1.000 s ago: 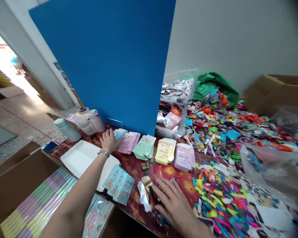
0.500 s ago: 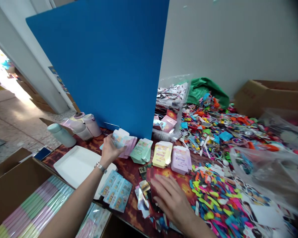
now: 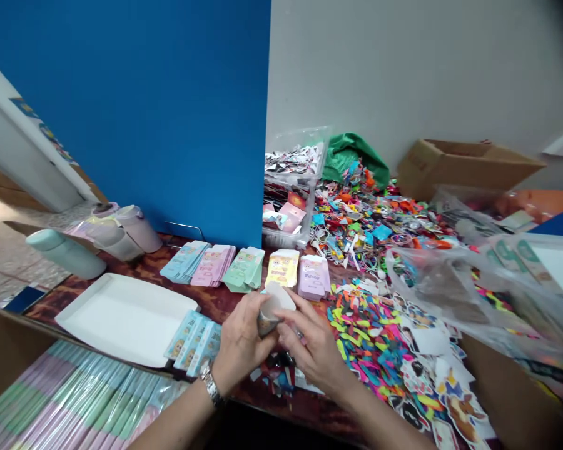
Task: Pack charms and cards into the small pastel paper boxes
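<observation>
- Small folded card packet (image 3: 273, 310): held in the air between both hands, over the table
- Left hand (image 3: 241, 340): fingers closed on the packet
- Right hand (image 3: 312, 347): fingers pinching its other side
- Blue cards (image 3: 192, 345): nine o'clock, just beside the left hand
- Yellow packet stack (image 3: 281, 269): twelve o'clock
- White tray (image 3: 126, 319): nine o'clock, farther out

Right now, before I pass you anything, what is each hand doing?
Left hand: closed, holding a small pale paper piece.
Right hand: closed, holding the same piece.
</observation>
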The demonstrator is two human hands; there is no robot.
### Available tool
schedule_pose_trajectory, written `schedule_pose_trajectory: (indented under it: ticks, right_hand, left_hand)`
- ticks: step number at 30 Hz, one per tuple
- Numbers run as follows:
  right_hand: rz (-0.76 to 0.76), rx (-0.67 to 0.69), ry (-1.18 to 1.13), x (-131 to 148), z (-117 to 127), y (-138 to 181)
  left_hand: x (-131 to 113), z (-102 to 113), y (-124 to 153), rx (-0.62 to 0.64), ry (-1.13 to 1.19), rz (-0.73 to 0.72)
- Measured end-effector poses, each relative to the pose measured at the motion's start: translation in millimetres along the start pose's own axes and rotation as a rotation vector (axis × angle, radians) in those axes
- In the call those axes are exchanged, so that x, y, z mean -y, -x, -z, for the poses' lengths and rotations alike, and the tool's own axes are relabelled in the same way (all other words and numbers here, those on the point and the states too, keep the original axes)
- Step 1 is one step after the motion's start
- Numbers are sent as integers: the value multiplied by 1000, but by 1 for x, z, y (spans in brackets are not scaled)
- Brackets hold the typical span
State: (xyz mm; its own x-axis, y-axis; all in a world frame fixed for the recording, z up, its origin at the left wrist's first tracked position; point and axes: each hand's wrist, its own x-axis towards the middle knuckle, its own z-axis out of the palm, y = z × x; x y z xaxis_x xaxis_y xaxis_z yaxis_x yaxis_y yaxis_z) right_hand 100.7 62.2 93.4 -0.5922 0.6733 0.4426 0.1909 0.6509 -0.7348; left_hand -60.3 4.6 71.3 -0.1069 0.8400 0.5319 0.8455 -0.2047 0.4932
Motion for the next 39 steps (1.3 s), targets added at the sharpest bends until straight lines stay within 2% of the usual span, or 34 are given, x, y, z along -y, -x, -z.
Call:
schedule_pose_trajectory:
  ticks: [4, 7, 9, 11, 16, 20, 25, 28, 34, 37, 39]
  right_hand:
    - [-344, -193, -440, 3, -2, -5]
    - [-461, -149, -607, 2, -5, -11]
    - [-469, -66, -582, 1, -3, -13]
    - [-437, -20, -440, 1, 2, -14]
    - [-186, -8, -11, 4, 12, -11]
    - [-18, -27, 111, 5, 7, -4]
    - [96, -90, 175, 1, -9, 13]
    - [83, -91, 171, -4, -17, 19]
    - [61, 34, 58, -13, -17, 17]
    - [-123, -35, -69, -22, -3, 8]
    - [-336, -194, -224, -29, 7, 0]
  left_hand:
    - [-5, -4, 2, 7, -95, -40]
    - [-8, -7, 5, 46, -140, -62]
    - [-9, -8, 8, 59, -130, -44]
    - [-10, -10, 10, 68, -112, -2]
    - [-13, -14, 13, 146, -125, 71]
    - [-17, -14, 14, 224, -211, 96]
    - [-21, -12, 12, 229, -312, 102]
    - [-21, -15, 13, 242, -352, 93]
    - [-19, -21, 15, 268, -364, 75]
    - [-14, -6, 4, 193, -313, -32]
    - [-9, 6, -4, 77, -212, -110]
